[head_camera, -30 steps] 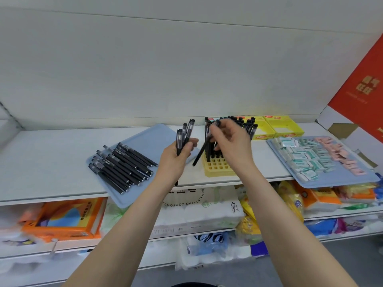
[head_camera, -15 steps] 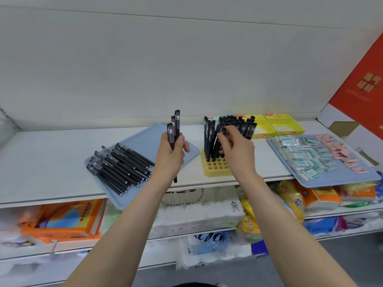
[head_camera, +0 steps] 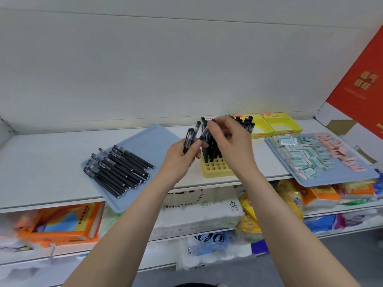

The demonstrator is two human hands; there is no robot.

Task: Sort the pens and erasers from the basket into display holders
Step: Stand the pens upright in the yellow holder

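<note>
My left hand (head_camera: 179, 160) grips a small bunch of black pens (head_camera: 189, 138), caps up, just left of the yellow pen holder (head_camera: 215, 169). My right hand (head_camera: 232, 143) pinches the top of one black pen (head_camera: 204, 132) that still touches the left hand's bunch. Many black pens (head_camera: 245, 123) stand upright in the holder's back rows; its front holes are free. Several more black pens (head_camera: 118, 170) lie on a blue tray (head_camera: 149, 141) at the left. Mint and pink erasers (head_camera: 306, 156) lie on a second blue tray (head_camera: 339, 180) at the right.
Two yellow display boxes (head_camera: 280, 126) stand behind the eraser tray on the white shelf (head_camera: 41, 160). A red-and-white carton (head_camera: 360, 88) leans at the far right. Packaged goods fill the lower shelves below the shelf edge.
My right hand has come back from the holder to the left hand's bunch and taken hold of a pen there. The left hand moved right, closer to the holder.
</note>
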